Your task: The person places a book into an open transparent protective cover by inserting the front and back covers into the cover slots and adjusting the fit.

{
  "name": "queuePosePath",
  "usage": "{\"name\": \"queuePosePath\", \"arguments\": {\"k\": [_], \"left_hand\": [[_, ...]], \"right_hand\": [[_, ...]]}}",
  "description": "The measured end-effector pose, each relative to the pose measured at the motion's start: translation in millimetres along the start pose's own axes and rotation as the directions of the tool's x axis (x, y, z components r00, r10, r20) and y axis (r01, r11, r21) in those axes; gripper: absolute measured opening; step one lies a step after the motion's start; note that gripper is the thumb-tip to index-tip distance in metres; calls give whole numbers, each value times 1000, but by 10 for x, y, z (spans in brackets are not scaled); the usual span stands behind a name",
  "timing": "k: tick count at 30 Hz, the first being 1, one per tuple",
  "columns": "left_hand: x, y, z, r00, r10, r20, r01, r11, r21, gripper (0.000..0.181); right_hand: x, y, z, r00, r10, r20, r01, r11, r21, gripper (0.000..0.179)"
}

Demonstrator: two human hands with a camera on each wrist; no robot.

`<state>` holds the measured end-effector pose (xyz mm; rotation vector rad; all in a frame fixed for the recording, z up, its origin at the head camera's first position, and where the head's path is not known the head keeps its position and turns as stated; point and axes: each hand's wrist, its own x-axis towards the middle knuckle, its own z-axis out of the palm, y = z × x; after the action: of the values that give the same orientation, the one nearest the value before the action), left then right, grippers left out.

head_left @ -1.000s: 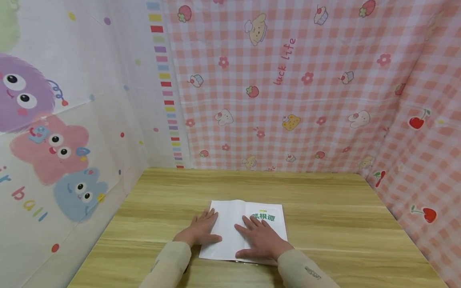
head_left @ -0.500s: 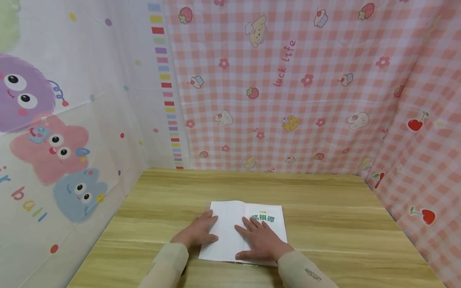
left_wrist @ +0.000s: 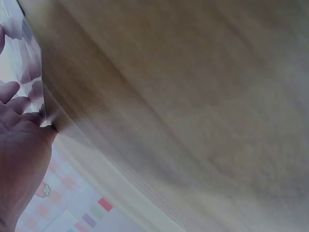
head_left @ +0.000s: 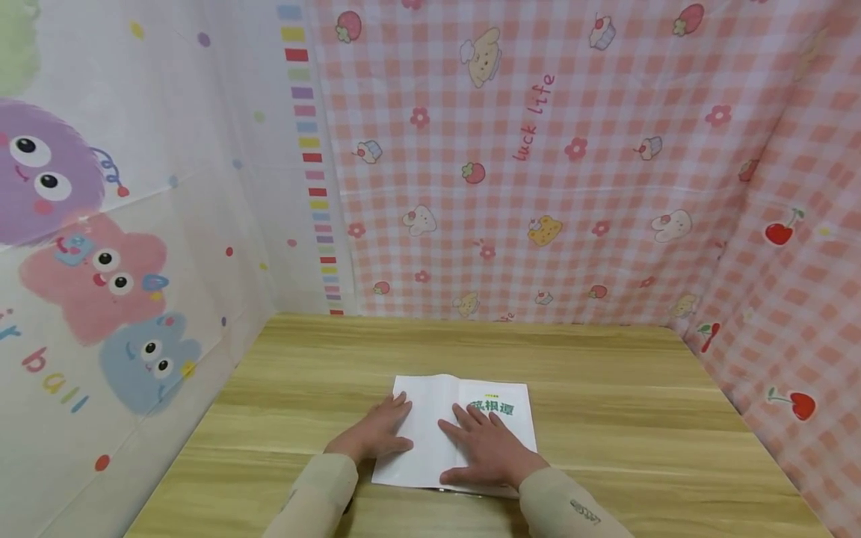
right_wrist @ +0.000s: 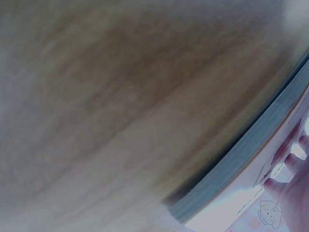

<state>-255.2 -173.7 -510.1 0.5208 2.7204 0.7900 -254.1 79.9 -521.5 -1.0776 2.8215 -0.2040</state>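
Observation:
An open book (head_left: 430, 426) lies on the wooden table, its left page white and its right page printed with green Chinese characters. My left hand (head_left: 373, 433) rests along the left page's outer edge, fingers extended and thumb on the paper. In the left wrist view, the fingers of the left hand (left_wrist: 24, 116) touch a glossy sheet at its border. Spread over the right page and the fold, my right hand (head_left: 487, 448) lies with straight fingers, covering part of the print. The right wrist view shows the book's thick page block (right_wrist: 241, 154) beside the right hand (right_wrist: 294, 188).
The wood-grain table (head_left: 619, 418) extends around the book on all sides. A pink checked cloth (head_left: 511, 149) hangs behind it and along the right, and a white cartoon-printed cloth (head_left: 195, 224) hangs on the left.
My left hand shifted slightly left toward the page's edge, then came back a little to the right. The right hand and the book have stayed in place.

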Motion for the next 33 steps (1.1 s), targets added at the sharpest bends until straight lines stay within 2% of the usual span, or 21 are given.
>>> {"name": "queuePosePath", "arguments": {"k": [4,8,11,21,26,33], "left_hand": [[-1,35,-23,1000,-9,0,9,1000,28,68],[-8,50,-29,998,-65,0,65,996,55,68],[-11,32,-18,996,-86,9,86,995,58,68],[4,-7,-11,1000,-22,12,21,999,43,81],[10,-6,5,1000,-22,11,22,999,28,78],[6,0,26,1000,-27,2,26,997,76,72]], "right_hand": [[-13,-18,-35,1000,-11,-10,11,1000,6,90],[-35,-23,-32,1000,-17,-12,18,1000,15,90],[-50,-23,-9,1000,-10,-1,10,999,32,92],[-38,-9,8,1000,-7,-1,7,999,36,93],[1,-1,6,1000,-9,9,8,1000,15,93],[26,-1,-4,1000,6,23,-6,1000,22,95]]}}
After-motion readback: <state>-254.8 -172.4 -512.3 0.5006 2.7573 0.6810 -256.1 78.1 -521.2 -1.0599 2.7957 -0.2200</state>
